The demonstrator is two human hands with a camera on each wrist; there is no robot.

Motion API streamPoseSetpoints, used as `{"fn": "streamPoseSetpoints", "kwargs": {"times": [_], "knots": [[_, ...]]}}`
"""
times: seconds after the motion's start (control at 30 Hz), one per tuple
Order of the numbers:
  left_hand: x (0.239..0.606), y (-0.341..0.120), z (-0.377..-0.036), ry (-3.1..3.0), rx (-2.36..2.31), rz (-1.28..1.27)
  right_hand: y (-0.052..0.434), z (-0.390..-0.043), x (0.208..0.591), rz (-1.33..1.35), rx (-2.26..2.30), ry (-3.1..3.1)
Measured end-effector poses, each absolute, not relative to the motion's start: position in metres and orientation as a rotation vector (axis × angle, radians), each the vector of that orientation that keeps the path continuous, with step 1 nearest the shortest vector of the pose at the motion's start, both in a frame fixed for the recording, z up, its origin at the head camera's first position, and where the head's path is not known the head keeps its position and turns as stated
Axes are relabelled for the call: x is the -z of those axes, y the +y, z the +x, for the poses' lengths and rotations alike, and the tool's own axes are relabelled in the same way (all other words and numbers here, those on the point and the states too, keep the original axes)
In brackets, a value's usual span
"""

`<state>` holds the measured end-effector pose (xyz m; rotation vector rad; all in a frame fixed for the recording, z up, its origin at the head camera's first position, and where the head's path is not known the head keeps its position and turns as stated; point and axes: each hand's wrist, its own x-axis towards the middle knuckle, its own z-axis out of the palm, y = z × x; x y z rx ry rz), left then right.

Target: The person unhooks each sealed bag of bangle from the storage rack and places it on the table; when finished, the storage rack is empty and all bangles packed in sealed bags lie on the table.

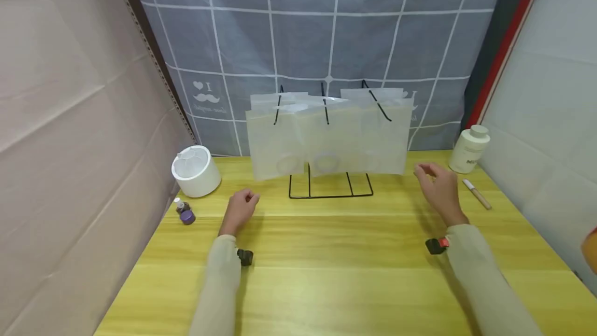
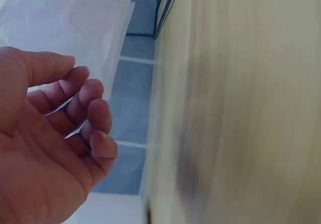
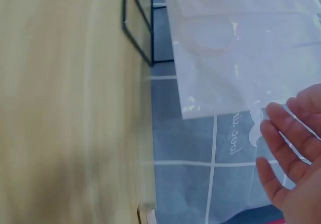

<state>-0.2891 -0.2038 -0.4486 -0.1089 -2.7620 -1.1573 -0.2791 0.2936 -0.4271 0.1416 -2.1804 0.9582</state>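
Observation:
Several translucent plastic bags (image 1: 326,136) hang side by side on a black wire rack (image 1: 331,191) at the back of the yellow wooden table (image 1: 326,274). My left hand (image 1: 241,207) hovers just in front of the bags' lower left corner. Its fingers (image 2: 83,106) are loosely curled and hold nothing. My right hand (image 1: 437,185) floats near the bags' lower right corner with its fingers (image 3: 288,133) relaxed and empty. The bags (image 3: 235,43) and the rack's base (image 3: 138,25) also appear in the right wrist view.
A white round container (image 1: 195,170) stands at the back left, with a small purple-capped bottle (image 1: 185,212) in front of it. At the back right stand a white jar (image 1: 469,149) and a wooden-handled tool (image 1: 477,194). A grey checked cloth (image 1: 326,40) hangs behind.

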Motion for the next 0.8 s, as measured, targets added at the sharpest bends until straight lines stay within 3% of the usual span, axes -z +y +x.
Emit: {"fn": "streamPoseSetpoints", "kwargs": {"times": [0.4, 0.57, 0.8], "knots": [[0.468, -0.152, -0.343, -2.883, 1.533, -0.167, 0.281, -0.331, 0.392, 0.227, -1.295, -2.185], [0.475, -0.136, -0.348, -2.875, 1.647, -0.036, 0.277, -0.334, 0.389, 0.211, -1.318, -2.178], [0.477, -0.124, -0.346, -2.901, 1.448, 0.059, 0.272, -0.337, 0.388, 0.222, -1.309, -2.147]]}}
